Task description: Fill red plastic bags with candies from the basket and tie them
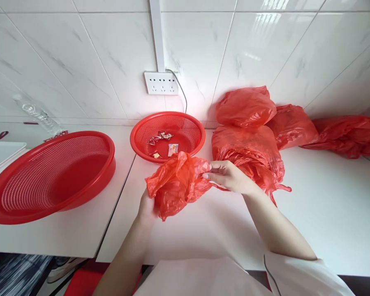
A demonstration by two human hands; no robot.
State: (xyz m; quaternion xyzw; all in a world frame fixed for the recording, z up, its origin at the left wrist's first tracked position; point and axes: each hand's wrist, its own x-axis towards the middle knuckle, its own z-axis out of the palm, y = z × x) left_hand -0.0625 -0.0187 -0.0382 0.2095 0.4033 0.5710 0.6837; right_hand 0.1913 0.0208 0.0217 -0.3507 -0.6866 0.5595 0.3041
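A crumpled red plastic bag (pixel 179 187) is held up between my two hands, over the front of the white table. My left hand (pixel 147 205) grips its lower left side, with most of the fingers hidden behind the plastic. At the bag's right edge, my right hand (pixel 223 176) pinches the film between thumb and fingers. Just behind the bag stands a small red colander (pixel 135 142) with a few small wrapped pieces (pixel 162 137) and a little printed packet (pixel 173 149) in it. What the bag contains, if anything, cannot be made out.
A larger red colander (pixel 109 172) stands on the left table. Several filled red bags (pixel 248 144) are piled at the right against the tiled wall. A clear plastic bottle (pixel 38 115) lies at the back left, near a white tray (pixel 6 154). A socket strip (pixel 162 83) is on the wall.
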